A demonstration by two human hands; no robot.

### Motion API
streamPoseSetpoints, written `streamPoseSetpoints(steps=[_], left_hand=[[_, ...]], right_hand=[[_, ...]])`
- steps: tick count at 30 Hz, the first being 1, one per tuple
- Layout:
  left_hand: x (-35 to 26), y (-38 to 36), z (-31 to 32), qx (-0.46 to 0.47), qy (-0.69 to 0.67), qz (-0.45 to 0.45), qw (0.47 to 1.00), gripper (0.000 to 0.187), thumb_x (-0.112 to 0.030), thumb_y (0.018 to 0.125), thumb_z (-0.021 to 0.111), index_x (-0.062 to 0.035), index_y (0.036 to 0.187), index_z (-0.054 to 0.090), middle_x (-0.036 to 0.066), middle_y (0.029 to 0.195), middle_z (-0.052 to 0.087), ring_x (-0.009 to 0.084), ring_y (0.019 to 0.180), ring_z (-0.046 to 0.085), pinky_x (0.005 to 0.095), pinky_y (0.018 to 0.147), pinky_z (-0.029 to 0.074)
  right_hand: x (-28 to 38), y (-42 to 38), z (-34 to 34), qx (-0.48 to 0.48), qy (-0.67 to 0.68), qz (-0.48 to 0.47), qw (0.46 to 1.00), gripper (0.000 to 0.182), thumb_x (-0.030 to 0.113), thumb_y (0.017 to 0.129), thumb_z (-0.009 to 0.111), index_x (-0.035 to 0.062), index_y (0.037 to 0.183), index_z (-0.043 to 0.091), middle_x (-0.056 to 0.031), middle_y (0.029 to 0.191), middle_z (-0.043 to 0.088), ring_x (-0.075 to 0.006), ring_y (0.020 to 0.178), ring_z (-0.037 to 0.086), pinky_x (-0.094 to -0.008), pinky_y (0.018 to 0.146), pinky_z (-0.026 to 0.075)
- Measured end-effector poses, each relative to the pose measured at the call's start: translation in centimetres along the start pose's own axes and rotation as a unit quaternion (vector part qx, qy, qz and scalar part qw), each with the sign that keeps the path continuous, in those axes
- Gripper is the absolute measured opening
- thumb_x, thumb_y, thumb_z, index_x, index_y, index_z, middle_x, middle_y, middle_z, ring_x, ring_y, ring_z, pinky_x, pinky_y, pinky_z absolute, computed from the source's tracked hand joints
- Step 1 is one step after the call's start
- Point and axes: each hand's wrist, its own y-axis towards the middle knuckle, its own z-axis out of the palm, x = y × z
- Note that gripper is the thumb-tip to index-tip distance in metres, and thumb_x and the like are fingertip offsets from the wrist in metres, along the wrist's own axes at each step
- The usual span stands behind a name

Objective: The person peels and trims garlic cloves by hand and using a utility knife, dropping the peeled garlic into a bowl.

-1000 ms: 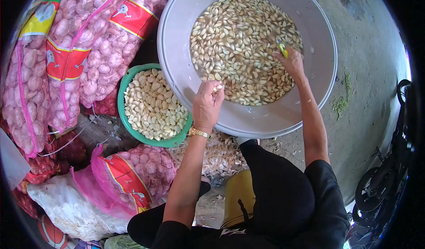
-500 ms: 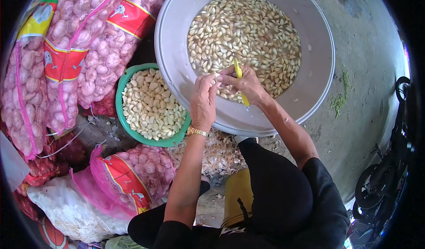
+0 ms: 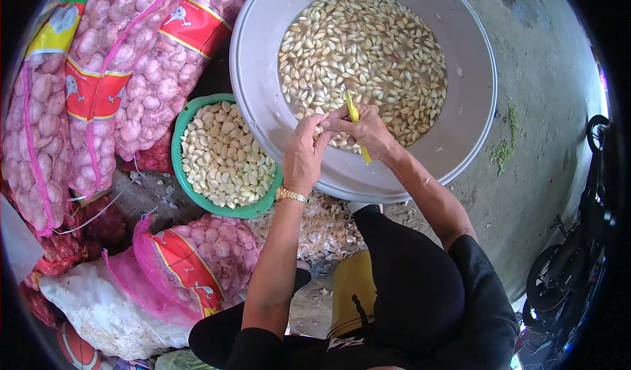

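Observation:
Over the near side of a big grey tub [image 3: 256,74], my two hands meet at the fingertips. My left hand [image 3: 303,156], with a gold watch on its wrist, is closed in a pinch on a small pale garlic clove [image 3: 320,129], mostly covered by fingers. Held in my right hand [image 3: 371,133] is a small knife with a yellow handle [image 3: 353,110]; its dark tip points away from me. The thumb and forefinger of that hand also touch the clove. Many unpeeled-looking cloves [image 3: 361,48] float in cloudy water in the tub.
A green basin [image 3: 179,148] of peeled white cloves [image 3: 227,153] stands left of the tub. Pink net sacks of garlic bulbs [image 3: 154,74] line the left side, and another sack [image 3: 223,245] lies nearer. Garlic skins [image 3: 322,222] litter the floor. A motorcycle [image 3: 559,265] is at right.
My right fingers have moved slightly left and down, closing in against my left fingertips. The clove is more covered now. The knife has shifted only a little.

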Motion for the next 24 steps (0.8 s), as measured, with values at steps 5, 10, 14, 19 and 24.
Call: streamPoseSetpoints(steps=[5,10,14,19,24], left_hand=[[0.2,0.1,0.2,0.006,-0.028,-0.016,0.999,0.03,-0.002,0.081,0.069,-0.0034,0.108,0.058,0.01,0.084,0.066,0.0204,0.067,0.062,0.0329,0.06,0.048],[0.6,0.4,0.0,-0.014,-0.011,0.066,0.998,0.034,-0.001,0.082,0.067,-0.0021,0.115,0.059,0.011,0.095,0.068,0.0188,0.077,0.066,0.0309,0.068,0.051],[1.0,0.6,-0.3,0.018,-0.073,0.032,0.997,0.034,-0.001,0.084,0.065,-0.0002,0.117,0.058,0.01,0.101,0.068,0.0162,0.085,0.067,0.0277,0.076,0.053],[-0.3,1.2,-1.3,0.088,-0.4,-0.191,0.892,0.029,-0.01,0.092,0.061,0.0006,0.119,0.056,0.007,0.11,0.063,0.0135,0.101,0.06,0.0297,0.087,0.053],[0.2,1.2,2.1,-0.008,-0.546,-0.207,0.812,0.03,-0.017,0.096,0.058,-0.0025,0.122,0.053,0.004,0.11,0.06,0.0111,0.098,0.06,0.0265,0.086,0.053]], right_hand=[[0.2,-0.6,0.9,-0.032,-0.008,-0.024,0.999,0.019,0.024,0.082,0.075,0.0056,0.084,0.071,0.0016,0.066,0.063,-0.0024,0.054,0.048,-0.0185,0.045,0.035],[0.4,-0.6,0.5,-0.005,0.031,0.003,1.0,0.016,0.017,0.083,0.073,0.0034,0.091,0.07,-0.0018,0.073,0.067,-0.0024,0.056,0.051,-0.0195,0.044,0.035],[-0.6,-0.1,0.0,0.008,0.077,0.032,0.996,0.018,0.02,0.084,0.073,0.0042,0.092,0.07,-0.001,0.074,0.067,-0.0026,0.055,0.051,-0.0193,0.043,0.035],[0.3,-0.4,0.3,-0.011,0.098,0.031,0.995,0.016,0.019,0.085,0.072,0.0044,0.091,0.069,-0.0005,0.075,0.067,-0.0024,0.055,0.051,-0.0195,0.044,0.036],[-0.3,-0.2,0.3,-0.073,0.01,-0.069,0.995,0.013,0.012,0.085,0.07,0.0003,0.09,0.068,-0.0025,0.077,0.067,-0.0033,0.062,0.053,-0.0212,0.051,0.041]])
